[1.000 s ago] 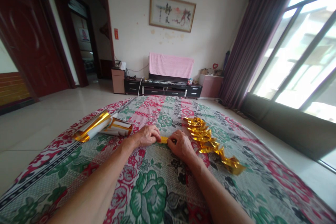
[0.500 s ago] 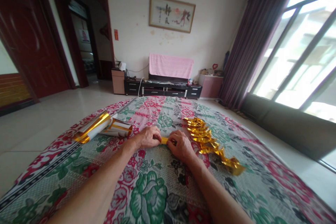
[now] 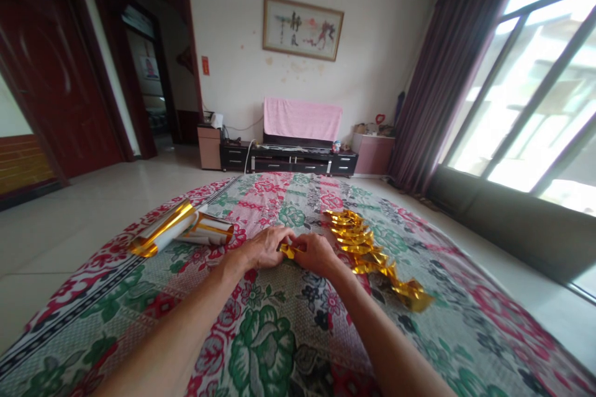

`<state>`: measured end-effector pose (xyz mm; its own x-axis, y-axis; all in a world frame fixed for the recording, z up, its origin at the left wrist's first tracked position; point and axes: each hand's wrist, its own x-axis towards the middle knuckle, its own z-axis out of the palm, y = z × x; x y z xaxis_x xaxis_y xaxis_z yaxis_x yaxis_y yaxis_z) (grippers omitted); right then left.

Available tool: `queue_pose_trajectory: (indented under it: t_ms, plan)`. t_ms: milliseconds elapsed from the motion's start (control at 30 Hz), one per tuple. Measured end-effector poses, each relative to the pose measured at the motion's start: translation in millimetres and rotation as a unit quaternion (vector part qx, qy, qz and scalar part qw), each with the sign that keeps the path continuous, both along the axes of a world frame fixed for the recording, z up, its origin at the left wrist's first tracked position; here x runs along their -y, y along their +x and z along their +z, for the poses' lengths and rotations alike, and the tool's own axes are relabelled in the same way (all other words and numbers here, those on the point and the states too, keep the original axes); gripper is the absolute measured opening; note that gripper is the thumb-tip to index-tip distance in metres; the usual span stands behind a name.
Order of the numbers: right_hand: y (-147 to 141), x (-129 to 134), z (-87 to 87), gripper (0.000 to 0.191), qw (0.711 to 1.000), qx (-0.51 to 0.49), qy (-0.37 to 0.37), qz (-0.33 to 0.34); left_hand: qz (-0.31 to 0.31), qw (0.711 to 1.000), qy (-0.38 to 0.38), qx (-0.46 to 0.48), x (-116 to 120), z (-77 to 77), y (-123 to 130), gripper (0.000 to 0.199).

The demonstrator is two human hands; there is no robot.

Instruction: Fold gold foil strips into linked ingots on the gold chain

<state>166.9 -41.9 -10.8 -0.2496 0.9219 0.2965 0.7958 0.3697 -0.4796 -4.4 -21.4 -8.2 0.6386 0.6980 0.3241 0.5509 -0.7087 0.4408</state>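
Observation:
Both my hands meet over the middle of the patterned cloth, with a small folded piece of gold foil paper (image 3: 288,252) between them. My left hand (image 3: 266,247) is closed, its fingers pinching the left end of the foil. From the other side my right hand (image 3: 317,253) grips the right end, fingertips nearly touching those of the left. Part of the foil is hidden by the fingers. To the right lies a row of several folded gold foil pieces (image 3: 356,242). At the left, loosely rolled gold foil sheets (image 3: 165,232) with pale undersides rest on the cloth.
The floral cloth (image 3: 263,347) in red, green and grey covers the wide surface under my arms. Beyond its far edge stands a low black cabinet (image 3: 274,162) with a pink towel (image 3: 302,118) above it. A purple curtain (image 3: 433,74) and a window are on the right.
My hands have drawn closer together. The gold foil strip that lay flat between them now looks bent and folded at the fingertips.

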Motion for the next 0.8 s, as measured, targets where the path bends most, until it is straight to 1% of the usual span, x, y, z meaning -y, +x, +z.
queue_pose_trajectory:
  t_ms: [67, 100, 133, 167, 200, 267, 333, 367, 400, 433, 500, 567, 633, 700, 800]
  plan:
    - [1, -1, 2.8, 0.007, 0.998, -0.043, -0.03, -0.016, 0.01, 0.999, -0.02, 0.024, 0, 0.1, 1, 0.044]
    - [2, -2, 3.9, 0.007, 0.995, -0.083, -0.051, -0.026, 0.019, 0.998, -0.038, 0.047, 0, 0.1, 1, 0.048]
    - [2, -3, 4.8, 0.008, 0.987, -0.141, -0.075, -0.034, 0.029, 0.995, -0.062, 0.077, 0, 0.1, 1, 0.053]
    - [3, -4, 5.4, 0.01, 0.971, -0.215, -0.1, -0.035, 0.038, 0.989, -0.093, 0.113, 0, 0.4, 2, 0.058]
    - [3, -5, 5.9, 0.013, 0.944, -0.305, -0.123, -0.028, 0.047, 0.979, -0.126, 0.153, 0, 1.0, 3, 0.062]
    - [1, -7, 6.0, 0.017, 0.863, -0.479, -0.162, 0.016, 0.053, 0.952, -0.196, 0.228, 1, 3.7, 7, 0.058]
    - [-2, -7, 5.4, 0.02, 0.781, -0.594, -0.182, 0.054, 0.05, 0.925, -0.244, 0.286, 4, 7.3, 14, 0.047]
    - [-4, -7, 4.6, 0.021, 0.748, -0.633, -0.19, 0.065, 0.06, 0.914, -0.261, 0.306, 6, 8.9, 19, 0.043]
    - [-6, -6, 3.6, 0.021, 0.722, -0.657, -0.204, 0.076, 0.072, 0.903, -0.274, 0.323, 7, 9.9, 24, 0.039]
    - [-8, -5, 2.2, 0.021, 0.704, -0.673, -0.214, 0.082, 0.087, 0.894, -0.272, 0.345, 9, 10.2, 29, 0.036]
    - [-12, -4, -1.5, 0.022, 0.68, -0.692, -0.222, 0.098, 0.11, 0.881, -0.264, 0.378, 9, 8.5, 36, 0.034]
    - [-14, -3, -5.4, 0.022, 0.672, -0.696, -0.229, 0.11, 0.15, 0.873, -0.253, 0.39, 7, 5.2, 39, 0.031]
    - [-15, -3, -7.9, 0.022, 0.685, -0.684, -0.227, 0.108, 0.163, 0.882, -0.229, 0.38, 4, 2.7, 39, 0.027]
    - [-14, -2, -7.8, 0.028, 0.717, -0.664, -0.193, 0.087, 0.16, 0.905, -0.185, 0.348, 3, 2.7, 35, 0.023]
    - [-10, -2, -4.4, 0.04, 0.782, -0.617, -0.071, 0.047, 0.152, 0.952, -0.074, 0.257, 4, 6.2, 29, 0.018]
